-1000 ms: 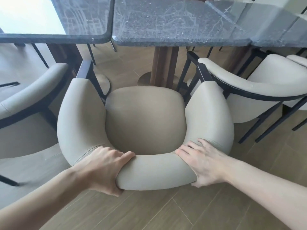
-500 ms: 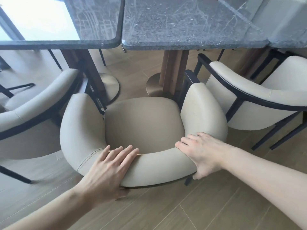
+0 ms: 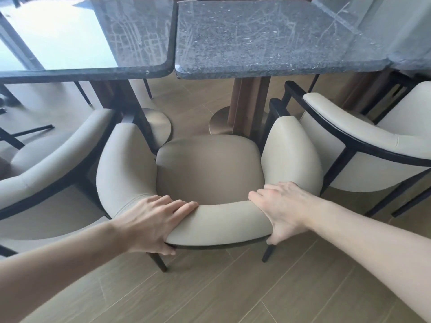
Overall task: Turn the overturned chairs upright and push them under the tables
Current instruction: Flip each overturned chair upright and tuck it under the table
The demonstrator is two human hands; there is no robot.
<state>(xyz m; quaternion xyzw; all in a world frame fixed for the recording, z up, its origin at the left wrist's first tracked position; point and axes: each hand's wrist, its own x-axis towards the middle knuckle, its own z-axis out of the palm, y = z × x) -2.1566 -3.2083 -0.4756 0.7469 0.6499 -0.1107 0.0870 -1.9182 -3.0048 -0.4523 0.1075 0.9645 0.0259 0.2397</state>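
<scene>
Head view looks down on a beige padded chair [image 3: 207,173] standing upright on the wooden floor [image 3: 256,287], its open front facing the tables. Both hands grip its curved backrest: the left hand [image 3: 151,222] wraps the left part of the back, fingers [image 3: 179,206] lying over the top and thumb tucked under the dark lower rail; the right hand [image 3: 282,206] closes on the right part, fingers spread over the top edge and thumb pressed down the outer face. Two dark back legs of this chair show below the backrest, resting on the floor. The seat cushion sits just short of the near edge of the dark stone tabletop [image 3: 268,38], and the front ends of the armrests reach close to that edge; whether they pass beneath it I cannot tell. A wooden pedestal with a round metal foot [image 3: 221,122] stands under that tabletop, just beyond the seat. A second tabletop [image 3: 135,31] adjoins on the left, glossy with reflected light. Beside the held chair stand two more upright chairs with black frames: the left chair [image 3: 51,159] close to its left armrest, the right chair [image 3: 363,145] close to its right armrest.
</scene>
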